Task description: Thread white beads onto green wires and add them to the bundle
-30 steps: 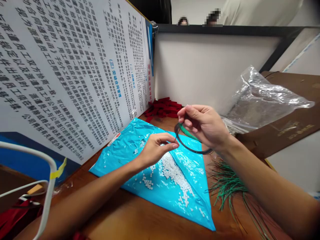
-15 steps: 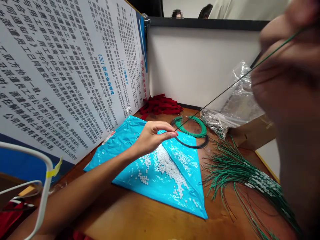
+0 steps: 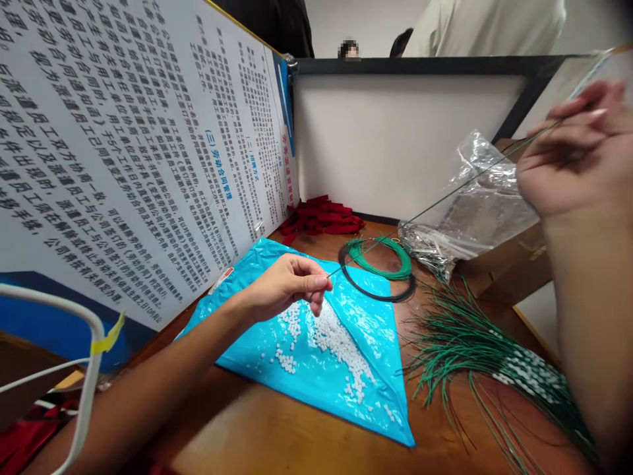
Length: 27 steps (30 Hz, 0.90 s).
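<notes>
A thin dark green cord (image 3: 445,196) runs taut and slanting between my two hands. My left hand (image 3: 301,282) pinches its lower end between thumb and fingertips, above a blue plastic bag (image 3: 237,343). My right hand (image 3: 578,138), raised at the upper right and slightly blurred, has its fingers closed on the other end. Small white beads (image 3: 339,336) lie scattered on the bag below my left hand. Behind the bag are a coil of green cord (image 3: 403,260) and a black coil (image 3: 380,295).
A bundle of green cords with white beads (image 3: 529,376) lies at the right. Red strips (image 3: 326,216) sit at the back. Clear plastic packaging (image 3: 484,178) and a cardboard box (image 3: 509,264) stand at the back right. A printed panel (image 3: 148,132) borders the left, a white tube (image 3: 89,396) in front.
My right hand has moved away from the camera and its fingers now show more clearly. My left hand has shifted slightly left and down. The view has tilted a little.
</notes>
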{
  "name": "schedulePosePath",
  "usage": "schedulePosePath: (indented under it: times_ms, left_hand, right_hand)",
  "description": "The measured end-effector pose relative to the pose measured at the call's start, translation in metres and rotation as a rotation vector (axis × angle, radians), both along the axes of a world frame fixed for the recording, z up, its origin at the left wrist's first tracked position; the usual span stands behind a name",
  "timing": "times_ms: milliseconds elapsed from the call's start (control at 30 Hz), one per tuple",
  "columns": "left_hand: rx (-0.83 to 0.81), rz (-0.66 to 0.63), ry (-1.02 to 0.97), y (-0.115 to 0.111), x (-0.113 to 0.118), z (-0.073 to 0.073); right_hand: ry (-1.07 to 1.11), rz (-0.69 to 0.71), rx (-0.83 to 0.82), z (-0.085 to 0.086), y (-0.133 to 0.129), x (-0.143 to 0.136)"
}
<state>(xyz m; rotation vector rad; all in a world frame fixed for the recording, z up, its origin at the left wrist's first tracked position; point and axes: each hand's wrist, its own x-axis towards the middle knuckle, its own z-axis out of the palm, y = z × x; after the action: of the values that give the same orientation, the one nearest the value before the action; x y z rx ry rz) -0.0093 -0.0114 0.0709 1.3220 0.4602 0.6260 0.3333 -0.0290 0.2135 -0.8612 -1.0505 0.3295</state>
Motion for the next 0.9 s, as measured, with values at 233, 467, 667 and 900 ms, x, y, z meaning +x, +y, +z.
schedulePosePath:
  times_ms: [233, 467, 667, 900]
  left_hand:
    - [-0.068, -0.02, 0.181, 0.003, -0.013, -0.009]
    - [0.048, -0.031, 0.409, 0.002, -0.023, -0.025]
    - [0.146, 0.002, 0.601, -0.002, -0.018, -0.043]
    - [0.322, 0.001, 0.598, -0.006, -0.017, -0.056]
  right_hand:
    - [0.167, 0.066, -0.204, -0.049, 0.031, 0.029]
    - [-0.573, -0.084, -0.535, -0.123, 0.022, 0.035]
    - [-1.124, -0.273, -0.521, -0.167, 0.004, -0.047]
    - [-1.348, 0.594, -0.298, -0.191, -0.021, -0.166]
